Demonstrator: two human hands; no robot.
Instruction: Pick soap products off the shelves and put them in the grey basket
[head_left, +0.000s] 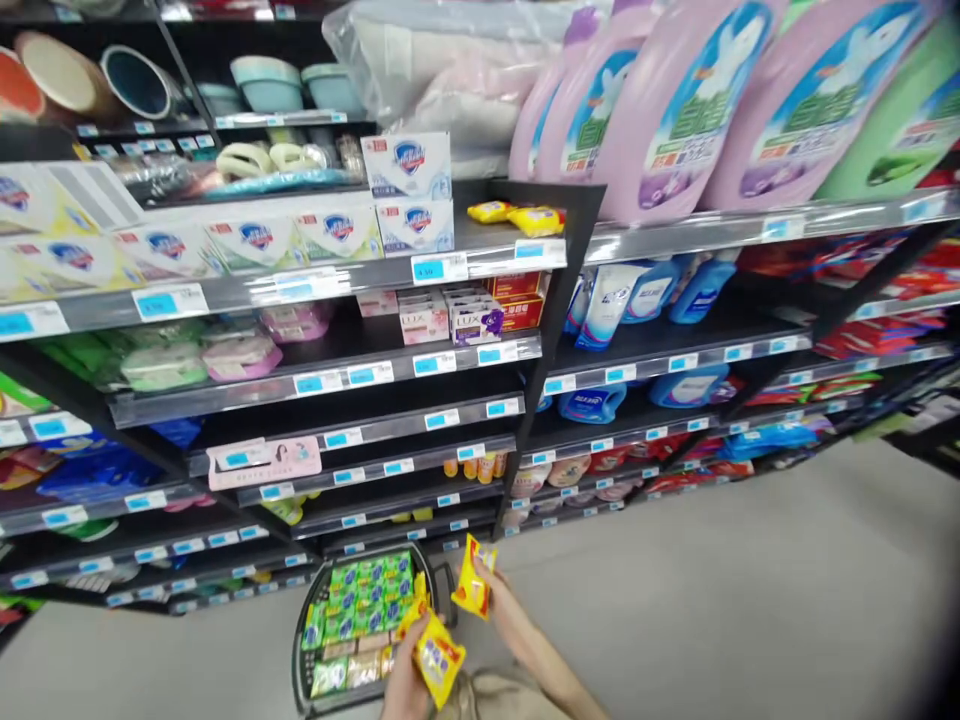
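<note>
Low in the view, my left hand (405,680) is closed round a yellow packet (439,658) with red and blue print. Another bit of yellow wrapping shows just above that hand; whether the hand holds it too, I cannot tell. To the right and a little higher, my right hand (498,588) grips a second yellow packet (472,580), tilted upright. A black basket (298,650) stands on the floor beside my left hand. Rows of green boxed soaps (371,598) fill most of it, with paler packs (364,668) at its near end.
Similar yellow packets (537,221) lie on the upper shelf (495,258), beside white soap boxes (411,168). Lower shelves hold Lux soap boxes (478,322) and several orange containers (486,468). Large purple detergent bottles (682,110) stand at upper right. Grey floor (720,590) extends to the right.
</note>
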